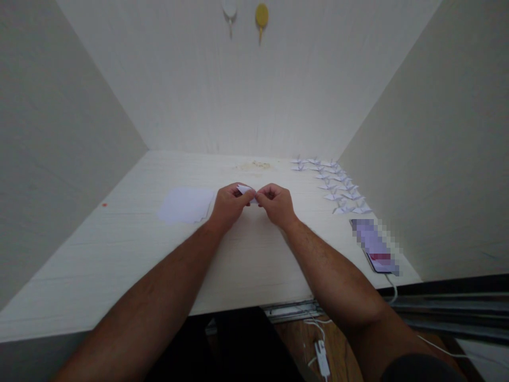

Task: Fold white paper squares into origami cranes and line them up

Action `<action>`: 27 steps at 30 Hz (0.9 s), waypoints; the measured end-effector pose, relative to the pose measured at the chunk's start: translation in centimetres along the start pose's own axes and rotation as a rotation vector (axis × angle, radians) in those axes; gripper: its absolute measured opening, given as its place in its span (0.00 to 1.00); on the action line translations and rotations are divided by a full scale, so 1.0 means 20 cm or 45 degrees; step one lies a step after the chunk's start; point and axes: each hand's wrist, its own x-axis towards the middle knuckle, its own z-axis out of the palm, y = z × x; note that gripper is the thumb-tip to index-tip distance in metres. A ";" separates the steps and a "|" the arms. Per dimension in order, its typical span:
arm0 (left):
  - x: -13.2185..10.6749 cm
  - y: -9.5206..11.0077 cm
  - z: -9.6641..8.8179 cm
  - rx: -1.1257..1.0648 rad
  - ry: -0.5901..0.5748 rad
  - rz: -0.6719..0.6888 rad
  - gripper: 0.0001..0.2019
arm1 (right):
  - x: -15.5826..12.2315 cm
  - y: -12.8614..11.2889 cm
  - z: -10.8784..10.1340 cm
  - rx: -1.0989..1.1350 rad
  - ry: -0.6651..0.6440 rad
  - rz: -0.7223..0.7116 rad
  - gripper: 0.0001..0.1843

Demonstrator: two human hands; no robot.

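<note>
Between my two hands, just above the middle of the white table point(254, 254), is a small piece of folded white paper point(245, 189). My left hand point(231, 203) is closed on it, thumb on the near side and fingers behind. At the paper's right end, my right hand point(276, 203) pinches with thumb and forefinger. The fingertips hide part of the paper, so its exact folds cannot be made out. Left of my left hand lies a stack of white paper sheets point(185, 204).
Several folded paper cranes point(334, 196) stand in rows at the back right, along the wall. Nearer, a phone point(374, 246) with a blurred screen lies by the right edge, its cable point(393, 291) hanging down. Walls enclose three sides. A power strip point(322, 358) lies on the floor.
</note>
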 end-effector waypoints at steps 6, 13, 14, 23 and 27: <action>-0.01 0.01 0.00 0.030 0.029 -0.037 0.06 | 0.00 0.02 0.00 -0.057 -0.012 0.023 0.12; 0.00 0.01 -0.02 0.221 0.112 -0.083 0.08 | 0.01 0.04 0.00 -0.067 -0.073 0.037 0.10; 0.01 0.01 -0.03 0.234 0.117 -0.083 0.09 | 0.01 0.04 0.00 -0.080 -0.078 0.040 0.10; 0.02 -0.04 -0.04 0.075 0.080 -0.095 0.09 | 0.00 0.00 -0.01 -0.174 -0.025 -0.030 0.10; 0.04 -0.06 -0.08 0.012 -0.086 -0.117 0.06 | 0.00 0.01 -0.02 -0.282 -0.077 -0.119 0.08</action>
